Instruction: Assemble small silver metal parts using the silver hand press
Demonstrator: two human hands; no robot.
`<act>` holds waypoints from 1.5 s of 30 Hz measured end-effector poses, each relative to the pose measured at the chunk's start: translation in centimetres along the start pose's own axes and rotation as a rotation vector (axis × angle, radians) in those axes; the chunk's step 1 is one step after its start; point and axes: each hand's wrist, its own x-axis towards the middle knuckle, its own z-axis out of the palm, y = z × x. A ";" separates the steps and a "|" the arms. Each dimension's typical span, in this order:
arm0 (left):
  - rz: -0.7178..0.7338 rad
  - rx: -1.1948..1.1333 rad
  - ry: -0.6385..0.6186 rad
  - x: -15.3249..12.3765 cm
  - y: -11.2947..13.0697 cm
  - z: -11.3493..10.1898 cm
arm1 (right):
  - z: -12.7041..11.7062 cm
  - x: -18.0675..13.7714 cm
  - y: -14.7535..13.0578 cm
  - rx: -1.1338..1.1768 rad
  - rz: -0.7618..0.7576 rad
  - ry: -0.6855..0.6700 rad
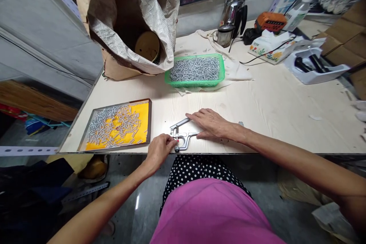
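Silver hand-press pliers (185, 135) lie flat near the table's front edge, with a spring between the spread handles and a C-shaped jaw at the left. My right hand (213, 125) lies over the handle ends, its fingers on the upper handle and its thumb by the lower one. At the jaw, my left hand (161, 148) has thumb and fingertips pinched together; what they hold is hidden. A tiny red spot shows in the jaw beside them. Left of my hands is a shallow tray (150, 122) with a yellow bottom, holding many small silver metal pins or tubes.
A green basket (194, 84) full of similar small metal pieces stands behind the pliers. An open woven sack (160, 11) is at the back left. Along the back right are a metal kettle (230, 11), a cup (224, 36), a tissue box (268, 47) and a white tray (323, 74).
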 end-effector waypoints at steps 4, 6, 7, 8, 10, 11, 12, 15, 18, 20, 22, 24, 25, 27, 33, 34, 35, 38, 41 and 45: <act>-0.070 -0.043 -0.177 0.4 -0.2 0.3 | 0.1 -0.2 -0.1 -0.018 0.024 -0.004; -0.108 -0.084 -0.212 0.6 -0.3 0.3 | 0.2 -0.3 -0.2 -0.019 0.029 0.005; -0.122 -0.110 -0.212 0.6 -0.3 0.3 | 0.2 -0.4 -0.2 -0.015 0.030 0.012; -0.132 -0.136 -0.208 0.6 -0.4 0.3 | 0.3 -0.5 -0.2 -0.010 0.030 0.019; -0.146 -0.177 -0.212 0.5 -0.4 0.3 | 0.3 -0.7 -0.1 0.002 0.028 0.031; -0.153 -0.192 -0.221 0.4 -0.5 0.2 | 0.4 -0.8 0.0 0.008 0.024 0.036; -0.160 -0.204 -0.226 0.3 -0.6 0.2 | 0.4 -0.9 0.1 0.015 0.015 0.039; -0.175 -0.216 -0.231 0.2 -0.8 0.3 | 0.5 -1.1 0.5 0.028 -0.008 0.032; -0.176 -0.215 -0.227 0.3 -1.0 0.5 | 0.9 -1.3 0.9 0.029 0.016 -0.006; -0.177 -0.212 -0.227 0.3 -1.0 0.5 | 1.2 -1.4 1.0 0.032 0.055 -0.020; -0.177 -0.199 -0.228 0.4 -0.9 0.5 | 1.2 -1.4 0.8 0.043 0.088 -0.006; -0.178 -0.185 -0.230 0.4 -0.8 0.4 | 0.9 -1.4 0.4 0.054 0.112 0.003; -0.183 -0.179 -0.233 0.3 -0.8 0.3 | 0.5 -1.4 0.2 0.056 0.122 -0.003; -0.181 -0.135 -0.231 0.0 -0.7 0.2 | -0.2 -1.4 -0.5 0.043 0.147 -0.028; 0.302 0.245 0.166 -1.1 0.8 1.1 | -1.2 -1.2 -1.7 -0.025 0.142 -0.049; 0.403 0.302 0.200 -0.8 1.2 1.4 | -1.2 -1.1 -1.8 -0.032 0.138 -0.045; 0.484 0.355 0.209 -0.4 1.7 1.7 | -1.1 -0.9 -1.9 -0.041 0.138 -0.039; 0.598 0.481 0.155 1.8 3.0 2.4 | -1.1 -0.5 -2.0 -0.066 0.146 -0.033; 0.635 0.536 0.057 4.0 3.7 2.3 | -1.6 -0.2 -1.9 -0.085 0.179 -0.075; 0.646 0.593 -0.028 5.5 4.7 1.7 | -2.5 0.2 -1.8 -0.116 0.226 -0.152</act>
